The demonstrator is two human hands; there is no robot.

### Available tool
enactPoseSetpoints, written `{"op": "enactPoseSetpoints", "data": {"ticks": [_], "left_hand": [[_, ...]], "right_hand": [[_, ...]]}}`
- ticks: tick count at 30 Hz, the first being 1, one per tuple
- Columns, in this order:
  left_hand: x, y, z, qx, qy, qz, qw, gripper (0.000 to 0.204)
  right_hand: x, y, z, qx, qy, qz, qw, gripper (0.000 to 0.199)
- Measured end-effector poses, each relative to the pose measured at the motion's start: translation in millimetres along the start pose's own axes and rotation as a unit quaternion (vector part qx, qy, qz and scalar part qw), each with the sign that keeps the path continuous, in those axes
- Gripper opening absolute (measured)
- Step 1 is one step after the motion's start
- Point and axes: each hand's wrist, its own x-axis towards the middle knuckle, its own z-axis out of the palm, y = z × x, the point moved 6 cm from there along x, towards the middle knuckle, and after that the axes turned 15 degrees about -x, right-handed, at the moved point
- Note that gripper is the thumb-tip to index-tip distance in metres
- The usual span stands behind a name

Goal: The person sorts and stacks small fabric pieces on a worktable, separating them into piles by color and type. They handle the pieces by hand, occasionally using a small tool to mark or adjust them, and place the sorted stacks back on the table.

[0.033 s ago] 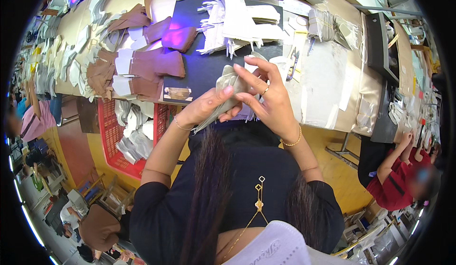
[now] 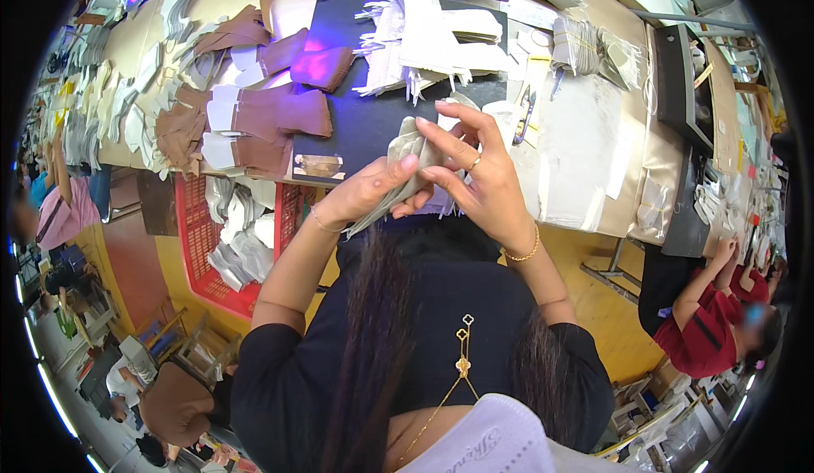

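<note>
A small bundle of thin grey-green cut fabric pieces (image 2: 409, 152) is held up over the near edge of the table, its rounded ends fanned out. My left hand (image 2: 365, 191) grips the bundle from the left, thumb across its face and fingers behind. From the right, my right hand (image 2: 483, 167) has its thumb and a bent fingertip at the bundle's edge, the other fingers curled above. Beyond my hands, a heap of white fabric pieces with fringed ends (image 2: 421, 36) lies on a dark mat (image 2: 339, 23). Part of the grey bundle is hidden by my fingers.
Brown stacks with pale ends (image 2: 271, 112) lie to the left. A red plastic basket (image 2: 193, 227) with grey and white pieces stands below the table. Right are snips (image 2: 523, 115), tied bundles (image 2: 577, 44) and a black box (image 2: 678, 83). A co-worker in red (image 2: 704, 324) sits far right.
</note>
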Motion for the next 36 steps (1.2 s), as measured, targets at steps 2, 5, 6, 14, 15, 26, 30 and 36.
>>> {"op": "enactPoseSetpoints", "data": {"ticks": [2, 5, 6, 14, 15, 26, 30, 36], "left_hand": [[1.7, 2.5, -2.6, 0.02, -0.005, 0.0, 1.0, 0.059], [2.4, 4.3, -4.7, 0.06, -0.007, 0.007, 0.998, 0.061], [2.7, 4.6, -5.1, 0.065, -0.011, 0.005, 0.998, 0.06], [-1.9, 6.5, -9.7, -0.03, 0.071, 0.014, 0.997, 0.062], [-1.8, 12.5, -15.8, -0.023, 0.098, 0.045, 0.994, 0.061], [-54.1, 50.9, -78.3, 0.08, 0.245, 0.139, 0.956, 0.041], [-41.9, 42.3, -54.1, -0.039, 0.108, 0.091, 0.989, 0.058], [-19.4, 22.2, -25.8, -0.158, -0.002, 0.042, 0.987, 0.099]], "right_hand": [[3.3, 3.6, 2.9, 0.036, -0.023, 0.009, 0.999, 0.05], [4.0, 5.3, -1.8, 0.062, -0.007, -0.036, 0.997, 0.046], [3.6, 5.9, -4.0, 0.069, 0.003, -0.048, 0.996, 0.046], [-5.6, -6.4, -11.9, 0.055, -0.056, -0.127, 0.989, 0.019], [-8.0, -7.7, -13.5, 0.101, -0.077, -0.123, 0.984, 0.018], [-10.4, 29.7, -70.5, 0.377, 0.084, 0.022, 0.922, 0.022], [3.5, 58.5, 2.1, 0.12, -0.045, 0.171, 0.977, 0.029], [2.8, 20.2, 12.2, -0.136, 0.103, -0.008, 0.985, 0.046]]}}
